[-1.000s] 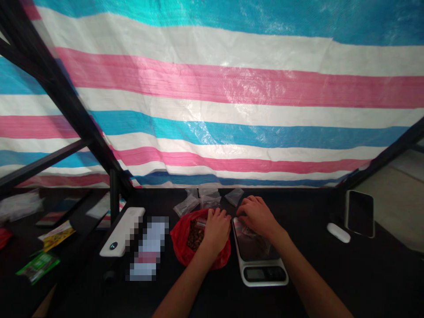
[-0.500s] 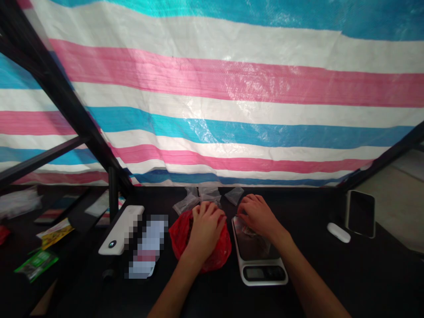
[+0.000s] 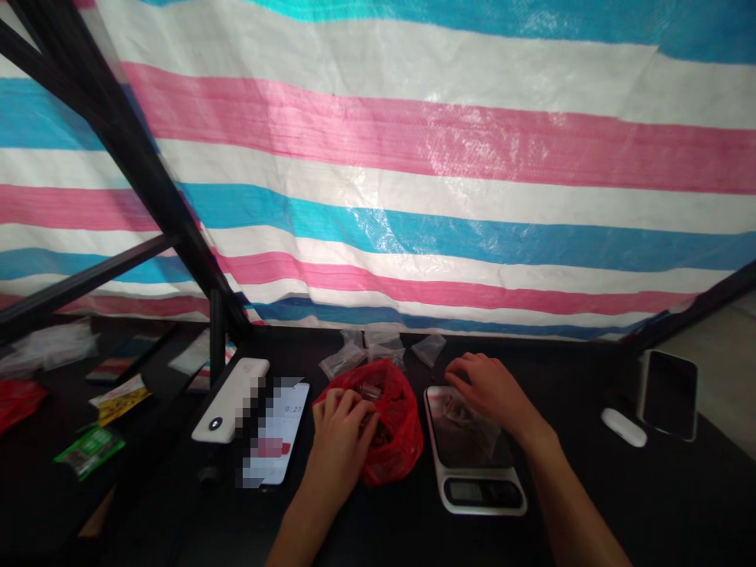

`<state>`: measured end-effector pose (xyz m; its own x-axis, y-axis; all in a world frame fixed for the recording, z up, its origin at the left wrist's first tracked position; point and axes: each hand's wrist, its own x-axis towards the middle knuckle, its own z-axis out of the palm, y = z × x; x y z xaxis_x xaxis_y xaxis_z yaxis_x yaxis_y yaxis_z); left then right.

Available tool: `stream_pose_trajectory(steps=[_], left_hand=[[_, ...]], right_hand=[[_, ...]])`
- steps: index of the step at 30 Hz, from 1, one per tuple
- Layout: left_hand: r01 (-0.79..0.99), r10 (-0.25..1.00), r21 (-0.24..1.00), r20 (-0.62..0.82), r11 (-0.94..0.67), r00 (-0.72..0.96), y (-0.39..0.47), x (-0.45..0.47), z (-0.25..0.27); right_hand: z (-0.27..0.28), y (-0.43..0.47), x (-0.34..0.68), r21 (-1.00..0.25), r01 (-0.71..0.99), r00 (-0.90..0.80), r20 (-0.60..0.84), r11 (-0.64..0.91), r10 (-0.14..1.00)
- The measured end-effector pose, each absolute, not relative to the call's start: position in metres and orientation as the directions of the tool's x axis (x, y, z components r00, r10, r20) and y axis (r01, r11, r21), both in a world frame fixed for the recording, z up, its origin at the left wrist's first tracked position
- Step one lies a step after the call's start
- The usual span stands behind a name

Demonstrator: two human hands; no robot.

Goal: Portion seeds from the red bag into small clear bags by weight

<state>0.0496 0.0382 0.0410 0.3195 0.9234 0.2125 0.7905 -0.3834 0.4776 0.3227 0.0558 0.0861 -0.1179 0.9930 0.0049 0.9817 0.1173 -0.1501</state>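
A crumpled red plastic bag (image 3: 402,449) stands open, with small dark pieces and a shiny clear item inside. My left hand (image 3: 342,433) reaches over its left rim, fingers curled down into the opening; what the fingertips hold is hidden. To the right lies a white kitchen scale (image 3: 440,476) with a dark glossy top. On the scale rests a small clear plastic bag (image 3: 481,433). My right hand (image 3: 487,390) is above the scale's far edge, its bent fingers and thumb at the upper end of the clear bag.
Behind the red bag lie several clear bags (image 3: 383,346). Left are a lit phone (image 3: 283,433), a white power bank (image 3: 230,402), a green packet (image 3: 91,451) and a yellow packet (image 3: 123,400). A white oval case (image 3: 624,428) and another phone (image 3: 669,394) lie right.
My left hand has drawn back from the middle of the red bag to its left rim, uncovering the contents. The right hand stays over the scale. The view has shifted slightly.
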Motion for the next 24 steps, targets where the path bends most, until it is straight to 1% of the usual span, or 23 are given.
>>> stream_pose_trajectory(steps=[2, 3, 4, 6, 9, 11, 16, 24], left_hand=[[0.759, 0.892, 0.469, 0.217, -0.452, 0.397, 0.049, 0.065, 0.051], [0.745, 0.86, 0.431, 0.215, -0.509, 0.463, 0.058, 0.076, 0.056], [0.729, 0.814, 0.367, 0.2, -0.578, 0.545, 0.068, 0.088, 0.06], [0.672, 0.742, 0.329, 0.176, -0.663, 0.646, 0.093, 0.115, 0.064], [0.584, 0.628, 0.28, 0.099, -0.762, 0.772, 0.13, 0.15, 0.06], [0.533, 0.559, 0.248, 0.049, -0.809, 0.828, 0.148, 0.164, 0.053], [0.455, 0.459, 0.191, -0.024, -0.87, 0.888, 0.161, 0.173, 0.039], [0.44, 0.437, 0.178, -0.059, -0.88, 0.898, 0.162, 0.179, 0.024]], right_hand=[[0.08, 0.035, 0.332, -0.212, 0.973, -0.088, 0.017, 0.09, 0.996], [0.075, 0.024, 0.335, -0.274, 0.959, -0.056, 0.041, 0.065, 0.998], [0.069, 0.015, 0.338, -0.317, 0.947, -0.029, 0.07, 0.05, 0.997], [0.056, 0.0, 0.34, -0.368, 0.929, 0.008, 0.117, 0.036, 0.993], [0.043, -0.008, 0.336, -0.365, 0.931, 0.03, 0.152, 0.027, 0.988], [0.04, -0.01, 0.332, -0.365, 0.931, 0.038, 0.155, 0.021, 0.987], [0.037, -0.01, 0.326, -0.389, 0.92, 0.099, 0.129, -0.041, 0.987], [0.035, -0.014, 0.327, -0.393, 0.918, 0.108, 0.124, -0.051, 0.986]])
